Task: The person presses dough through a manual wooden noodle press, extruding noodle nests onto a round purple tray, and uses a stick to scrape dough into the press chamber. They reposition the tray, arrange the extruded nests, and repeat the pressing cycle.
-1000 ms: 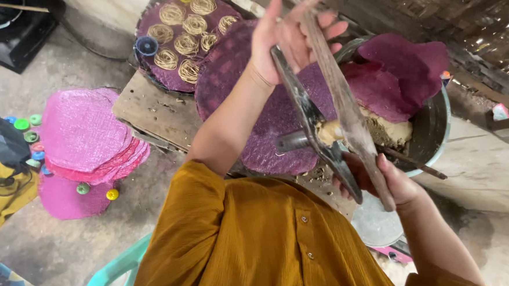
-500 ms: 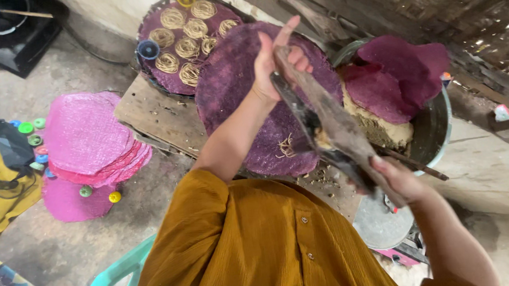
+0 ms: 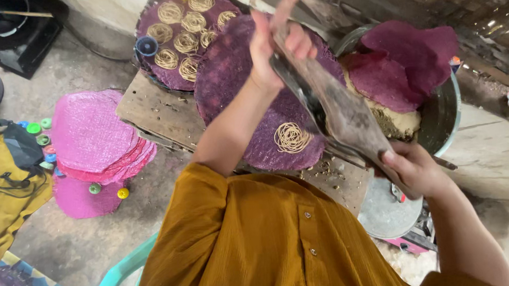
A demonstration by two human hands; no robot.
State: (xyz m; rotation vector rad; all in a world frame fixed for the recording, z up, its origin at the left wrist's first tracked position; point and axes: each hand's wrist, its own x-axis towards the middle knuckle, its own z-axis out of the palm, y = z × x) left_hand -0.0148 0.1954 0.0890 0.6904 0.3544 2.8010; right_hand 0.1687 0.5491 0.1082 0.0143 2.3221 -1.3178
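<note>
My left hand [image 3: 281, 40] grips the upper end of a long, worn wooden noodle press [image 3: 346, 112], fingers partly spread around it. At the lower end my right hand [image 3: 415, 169] is closed on the handle. The press is held slanted above a round purple woven mat [image 3: 234, 80] on a wooden table [image 3: 154, 110]. One coiled nest of pale noodles [image 3: 292, 138] lies on that mat, just below the press.
A second purple mat [image 3: 164, 78] behind holds several noodle nests. At right, a metal pot [image 3: 442, 127] holds dough [image 3: 407, 123] under purple cloths. Pink mats [image 3: 91, 134] and bottle caps lie on the floor at left. A metal lid [image 3: 386, 211] sits by my right hand.
Both hands have swung the press from steep to a lower slant over the front mat. A noodle nest has appeared on that mat.
</note>
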